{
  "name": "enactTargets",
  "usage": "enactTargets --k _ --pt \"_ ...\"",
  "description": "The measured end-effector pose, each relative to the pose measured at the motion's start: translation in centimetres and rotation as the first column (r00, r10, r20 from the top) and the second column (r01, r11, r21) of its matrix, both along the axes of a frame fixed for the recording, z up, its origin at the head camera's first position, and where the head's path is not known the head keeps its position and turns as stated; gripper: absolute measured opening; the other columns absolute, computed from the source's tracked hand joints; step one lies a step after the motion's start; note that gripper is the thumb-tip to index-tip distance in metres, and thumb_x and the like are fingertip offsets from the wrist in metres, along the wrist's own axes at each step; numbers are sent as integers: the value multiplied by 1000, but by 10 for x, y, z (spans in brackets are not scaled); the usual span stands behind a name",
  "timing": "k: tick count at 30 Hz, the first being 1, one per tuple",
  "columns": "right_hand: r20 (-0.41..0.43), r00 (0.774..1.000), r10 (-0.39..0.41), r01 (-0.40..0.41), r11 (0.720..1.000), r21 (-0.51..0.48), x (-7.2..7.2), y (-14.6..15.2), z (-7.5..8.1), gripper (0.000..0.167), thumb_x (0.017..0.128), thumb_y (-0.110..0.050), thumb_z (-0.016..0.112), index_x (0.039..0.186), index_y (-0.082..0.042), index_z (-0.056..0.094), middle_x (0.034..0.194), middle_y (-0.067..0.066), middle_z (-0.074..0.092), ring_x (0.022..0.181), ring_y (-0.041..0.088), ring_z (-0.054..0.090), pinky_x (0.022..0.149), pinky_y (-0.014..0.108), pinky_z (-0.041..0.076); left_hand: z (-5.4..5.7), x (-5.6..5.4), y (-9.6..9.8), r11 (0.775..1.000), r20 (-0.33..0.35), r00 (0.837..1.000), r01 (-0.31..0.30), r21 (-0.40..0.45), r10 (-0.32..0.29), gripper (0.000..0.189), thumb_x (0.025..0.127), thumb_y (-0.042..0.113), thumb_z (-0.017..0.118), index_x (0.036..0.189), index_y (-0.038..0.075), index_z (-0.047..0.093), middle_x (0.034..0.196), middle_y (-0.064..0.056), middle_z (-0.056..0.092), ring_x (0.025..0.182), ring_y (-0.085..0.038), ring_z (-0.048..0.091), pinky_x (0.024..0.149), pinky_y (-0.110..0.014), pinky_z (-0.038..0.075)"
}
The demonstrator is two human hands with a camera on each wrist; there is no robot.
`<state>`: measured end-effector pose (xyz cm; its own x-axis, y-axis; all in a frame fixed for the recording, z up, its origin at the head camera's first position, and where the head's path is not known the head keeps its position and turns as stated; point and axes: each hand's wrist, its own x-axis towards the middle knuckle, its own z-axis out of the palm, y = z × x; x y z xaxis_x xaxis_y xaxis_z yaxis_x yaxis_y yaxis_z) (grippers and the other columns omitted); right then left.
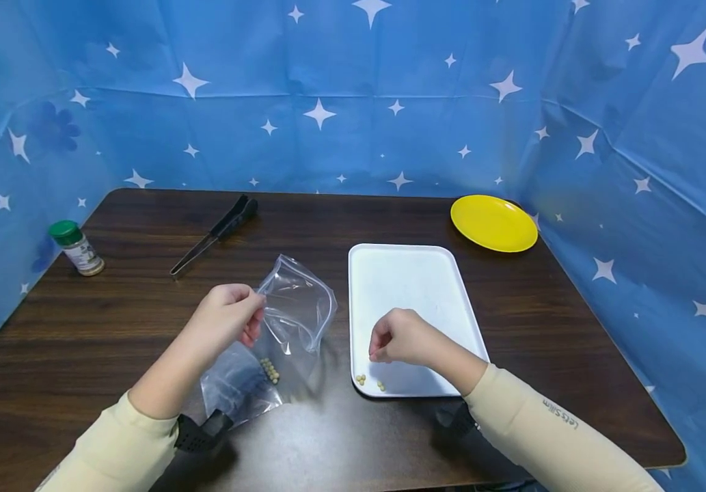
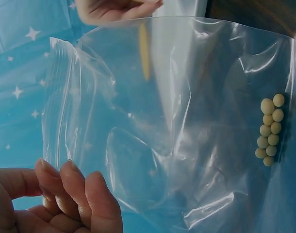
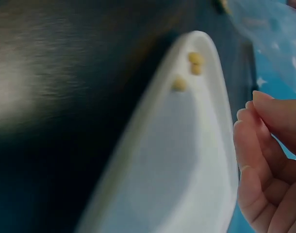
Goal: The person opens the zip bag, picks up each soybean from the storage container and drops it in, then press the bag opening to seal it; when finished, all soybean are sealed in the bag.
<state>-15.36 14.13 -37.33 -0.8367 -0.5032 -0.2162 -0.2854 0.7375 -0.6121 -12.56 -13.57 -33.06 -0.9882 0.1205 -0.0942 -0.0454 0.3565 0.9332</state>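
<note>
My left hand (image 1: 229, 311) pinches the rim of a clear zip-lock bag (image 1: 297, 301), which hangs upright with its lower part on the table. Several pale yellow round beans (image 2: 270, 128) lie clustered at the bottom of the bag. Over the near left part of a white rectangular tray (image 1: 408, 280) is my right hand (image 1: 404, 336), fingers bent and thumb tip close to the index fingertip. I cannot tell whether a bean is between those tips. Below it, a few loose beans (image 3: 195, 63) sit in the tray's near left corner.
A yellow plate (image 1: 494, 223) lies at the back right. Black-handled metal tongs (image 1: 217, 234) rest on the dark wooden table (image 1: 113, 328) at the back left. A green-capped seasoning jar (image 1: 77, 247) stands at the left edge. Blue star-print curtains (image 1: 353, 130) surround the table.
</note>
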Motion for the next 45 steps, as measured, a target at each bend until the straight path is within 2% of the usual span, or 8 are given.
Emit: enactTargets --k 11,22,34,39,45 --pt "40 998 52 -55 995 78 6 2 -17 19 72 0 75 61 -12 64 55 -6 57 53 9 47 50 22 39 0 1 -2 1000 0 1000 7 11 -7 25 93 9 44 74 -5 50 55 -9 51 51 -19 53 49 -31 51" --pt "49 996 81 -84 994 74 11 0 -21 21 71 0 76 59 -12 64 54 -6 57 51 8 47 48 21 38 -1 1 -1 1000 11 1000 6 19 -7 25 93 9 44 74 -5 50 56 -8 50 52 -18 53 50 -31 51" --pt "7 993 115 -115 988 98 10 -1 -21 21 72 -1 75 59 -13 64 54 -7 57 53 8 47 50 22 39 -1 0 -2 1000 21 1000 7 13 -7 25 94 9 43 75 -5 50 56 -8 50 51 -17 53 49 -30 51" --pt "-10 996 88 -85 988 131 4 2 -19 21 73 -1 74 60 -14 63 56 -8 56 57 10 48 54 25 40 -1 0 -3 1000 26 1000 7 15 -7 25 94 10 43 74 -5 50 56 -8 50 51 -17 53 49 -30 51" --pt "-41 999 11 -5 992 128 -9 8 -17 20 73 -3 75 62 -14 64 58 -7 56 59 11 49 55 26 40 1 1 -5 1000 25 1000 6 7 -6 26 95 11 44 76 -7 50 56 -8 50 52 -17 53 50 -31 51"
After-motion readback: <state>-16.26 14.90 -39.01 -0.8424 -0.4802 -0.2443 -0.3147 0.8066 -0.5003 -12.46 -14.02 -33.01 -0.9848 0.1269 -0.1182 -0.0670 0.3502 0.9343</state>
